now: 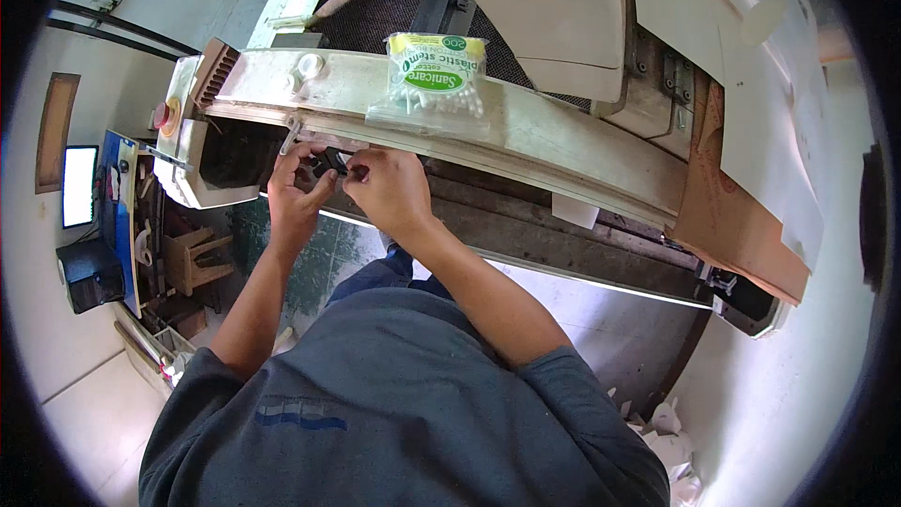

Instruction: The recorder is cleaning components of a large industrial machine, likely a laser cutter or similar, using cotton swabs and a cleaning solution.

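small black part [326,163] (angular) pinched in left hand [295,184]; right hand [390,188] curls beside it, how tightly and on what unclear.

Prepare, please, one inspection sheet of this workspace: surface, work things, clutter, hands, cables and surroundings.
Surface: white machine rail, marked and stained.
Work things: small dark part at the fingertips.
Clutter: bag of cotton swabs on the rail; brown cardboard at its right end.
Hands: left hand holds the part; right hand is at it, grip unclear.
Cables: none clearly made out.
Surroundings: lit screen and wooden stool at left.
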Demonstrator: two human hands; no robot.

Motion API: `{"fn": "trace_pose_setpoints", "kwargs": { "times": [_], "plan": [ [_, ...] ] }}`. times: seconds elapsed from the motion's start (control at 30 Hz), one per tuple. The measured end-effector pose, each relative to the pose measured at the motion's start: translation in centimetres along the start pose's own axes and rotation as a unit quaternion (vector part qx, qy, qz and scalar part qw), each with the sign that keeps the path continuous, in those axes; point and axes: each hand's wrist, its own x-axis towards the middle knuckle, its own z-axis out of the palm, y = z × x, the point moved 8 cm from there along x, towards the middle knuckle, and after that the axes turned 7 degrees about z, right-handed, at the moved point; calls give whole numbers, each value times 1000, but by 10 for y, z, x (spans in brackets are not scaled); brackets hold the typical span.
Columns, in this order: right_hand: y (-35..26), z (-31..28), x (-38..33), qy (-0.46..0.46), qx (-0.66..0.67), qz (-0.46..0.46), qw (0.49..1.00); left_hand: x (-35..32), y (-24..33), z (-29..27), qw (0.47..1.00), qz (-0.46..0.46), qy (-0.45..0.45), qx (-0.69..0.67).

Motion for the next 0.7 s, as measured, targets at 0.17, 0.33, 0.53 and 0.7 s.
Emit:
{"fn": "trace_pose_setpoints", "kwargs": {
  "times": [0.17,0.33,0.53,0.7],
  "plan": [
    [-4,-4,-2,21,-4,-20,1000,1,2,1,1000,1,-3,1],
    [-4,-7,-3,44,14,-26,999,0,4,1,1000,1,-1,-7],
    [-6,-10,-4,25,11,-22,999,0,2,0,1000,2,-2,-6],
    [1,-9,-4,14,37,6,999,1,4,0,1000,9,0,-7]
  ]
}}
